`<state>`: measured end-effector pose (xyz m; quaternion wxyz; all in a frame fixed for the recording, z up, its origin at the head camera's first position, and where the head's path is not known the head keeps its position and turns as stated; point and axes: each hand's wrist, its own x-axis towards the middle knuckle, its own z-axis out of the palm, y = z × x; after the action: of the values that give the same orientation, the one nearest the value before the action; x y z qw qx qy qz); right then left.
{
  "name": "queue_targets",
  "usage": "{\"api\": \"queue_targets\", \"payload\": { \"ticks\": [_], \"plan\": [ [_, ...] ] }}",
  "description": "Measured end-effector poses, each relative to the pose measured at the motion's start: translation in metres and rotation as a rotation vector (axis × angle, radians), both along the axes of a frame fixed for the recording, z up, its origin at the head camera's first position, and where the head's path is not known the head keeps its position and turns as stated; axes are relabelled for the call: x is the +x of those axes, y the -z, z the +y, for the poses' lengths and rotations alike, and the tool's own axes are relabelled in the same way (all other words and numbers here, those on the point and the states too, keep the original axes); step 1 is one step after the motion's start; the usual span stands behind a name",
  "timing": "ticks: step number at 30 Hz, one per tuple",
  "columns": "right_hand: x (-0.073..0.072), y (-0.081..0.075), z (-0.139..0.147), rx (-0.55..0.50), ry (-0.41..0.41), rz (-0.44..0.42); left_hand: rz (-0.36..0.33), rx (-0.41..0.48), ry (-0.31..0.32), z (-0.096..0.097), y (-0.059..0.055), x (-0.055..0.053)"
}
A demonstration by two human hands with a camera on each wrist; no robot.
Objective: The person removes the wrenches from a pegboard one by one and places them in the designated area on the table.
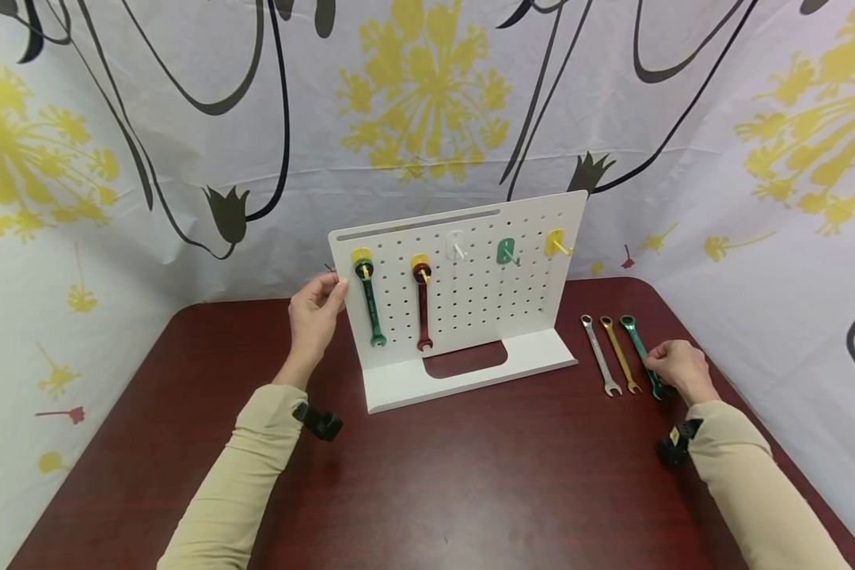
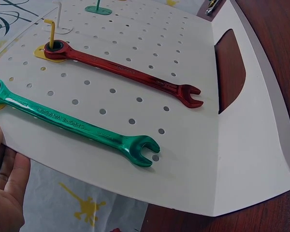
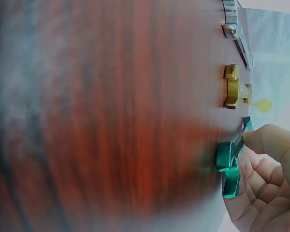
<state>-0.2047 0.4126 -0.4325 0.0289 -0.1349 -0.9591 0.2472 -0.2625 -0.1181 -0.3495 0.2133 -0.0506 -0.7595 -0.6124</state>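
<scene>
A white pegboard (image 1: 470, 309) stands on the table, its left edge pinched between the thumb and fingers of my left hand (image 1: 315, 313). Hanging from yellow hooks on it are a green wrench (image 2: 72, 121) at the far left and a red wrench (image 2: 130, 72) beside it. To the right of the board, my right hand (image 1: 680, 368) pinches the shaft of a teal-green wrench (image 1: 641, 348); in the right wrist view, its open end (image 3: 227, 166) points toward the camera. Left of that wrench lie a gold wrench (image 1: 620, 354) and a silver wrench (image 1: 601, 355).
Three bare hooks line the board's upper right: a white hook (image 1: 456, 247), a green hook (image 1: 507, 252) and a yellow hook (image 1: 557, 243). The board's base ledge (image 1: 413, 393) juts forward over the dark red table (image 1: 484, 483). Patterned fabric (image 1: 299, 158) hangs behind.
</scene>
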Motion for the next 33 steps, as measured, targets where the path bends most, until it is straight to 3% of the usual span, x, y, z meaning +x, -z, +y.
{"api": "queue_targets", "payload": {
  "ticks": [9, 17, 20, 26, 29, 33],
  "plan": [
    [0.003, 0.001, -0.004, 0.021, -0.005, 0.054, 0.003, 0.030, 0.015, -0.005, 0.013, -0.012],
    [0.003, 0.002, -0.003, 0.011, -0.008, 0.074, -0.007, 0.032, 0.010, -0.005, 0.013, -0.011],
    [0.003, 0.002, -0.003, 0.007, -0.005, 0.075, -0.008, 0.031, 0.008, -0.004, 0.011, -0.009],
    [0.003, 0.002, -0.002, -0.034, 0.017, 0.037, -0.008, 0.018, 0.002, 0.001, -0.008, 0.009],
    [0.004, 0.003, -0.001, -0.079, 0.036, 0.043, -0.002, 0.017, 0.004, -0.001, 0.000, 0.001],
    [0.005, 0.004, -0.002, -0.068, 0.033, 0.127, 0.014, 0.027, 0.007, -0.005, 0.013, -0.012]
  ]
}}
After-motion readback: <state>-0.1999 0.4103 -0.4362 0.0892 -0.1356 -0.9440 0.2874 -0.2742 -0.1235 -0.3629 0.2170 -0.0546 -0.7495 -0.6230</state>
